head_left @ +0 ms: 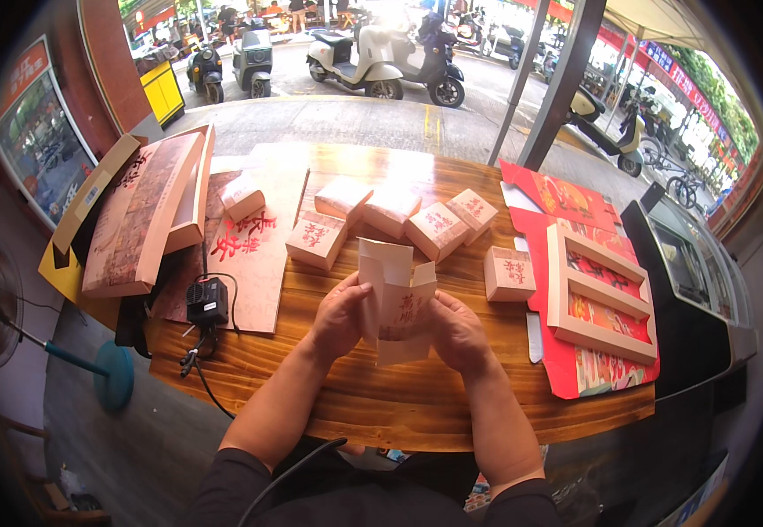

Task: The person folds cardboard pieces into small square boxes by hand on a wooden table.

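Dark sleeves (pixel 517 505) sat closest to the lens, bare forearms (pixel 286 395) reaching out of them, and there between the two hands was the action: a pale, printed carton (pixel 405 303), flaps standing up at its top, held upright over the near middle of the wooden tabletop (pixel 399 408). Left hand (pixel 344 312) pinched its left side, thumb on the near panel; right hand (pixel 458 327) had the other side, fingers curled partly out of sight behind. Whether the lower edge touched the wood, nobody could tell from this angle. Light thing, by the look of it, thin card: stiff along the folds, bendy across the flat panels, likely a bit slick on the printed face. Best hold, one would have judged, was low on the side walls near the creases, softly, since a hard squeeze could have buckled a panel and a tug on those flaps might have torn them. Just beyond stood a cluster of closed small boxes (pixel 437 231), with one lone box (pixel 510 274) to the right, beside the divided frame (pixel 564 290).
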{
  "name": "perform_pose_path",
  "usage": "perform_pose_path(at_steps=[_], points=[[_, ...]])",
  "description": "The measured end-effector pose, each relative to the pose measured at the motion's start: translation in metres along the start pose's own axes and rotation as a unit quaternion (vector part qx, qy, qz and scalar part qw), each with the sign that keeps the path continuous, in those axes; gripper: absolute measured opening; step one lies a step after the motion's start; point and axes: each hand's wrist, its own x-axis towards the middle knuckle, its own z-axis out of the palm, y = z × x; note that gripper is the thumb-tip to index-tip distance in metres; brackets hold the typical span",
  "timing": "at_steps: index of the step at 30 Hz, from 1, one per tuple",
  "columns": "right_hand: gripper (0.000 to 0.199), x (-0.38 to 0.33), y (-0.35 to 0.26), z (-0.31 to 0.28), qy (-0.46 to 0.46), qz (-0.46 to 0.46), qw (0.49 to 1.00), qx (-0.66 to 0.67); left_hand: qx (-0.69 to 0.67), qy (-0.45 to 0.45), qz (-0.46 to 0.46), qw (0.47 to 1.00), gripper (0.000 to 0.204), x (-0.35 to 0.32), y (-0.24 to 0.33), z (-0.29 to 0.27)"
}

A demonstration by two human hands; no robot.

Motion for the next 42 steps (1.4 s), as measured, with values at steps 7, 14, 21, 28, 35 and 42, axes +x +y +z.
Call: perform_pose_path(at_steps=[7,14,21,28,35,42], points=[[0.033,-0.001,0.000,-0.002,0.023,-0.011,0.997,0.070,0.099,0.070,0.096,0.988,0.042,0.005,-0.009,-0.006],[0.051,-0.001,0.001,-0.007,0.005,-0.035,0.999,0.029,0.277,0.062,0.191,0.940,0.062,0.005,-0.015,-0.001],[0.072,0.001,0.001,0.007,-0.007,-0.125,0.990,-0.058,0.258,-0.003,0.160,0.953,0.074,0.006,-0.016,0.006],[0.067,-0.001,0.001,0.008,0.005,-0.154,0.978,-0.141,0.285,-0.005,0.188,0.940,0.063,0.002,-0.017,0.011],[0.052,0.001,0.004,0.008,0.028,-0.162,0.968,-0.191,0.294,0.008,0.163,0.942,0.038,0.001,-0.018,0.003],[0.030,0.001,0.007,0.005,0.035,-0.212,0.946,-0.245,0.332,0.001,0.163,0.929,0.026,-0.001,-0.019,-0.005]])
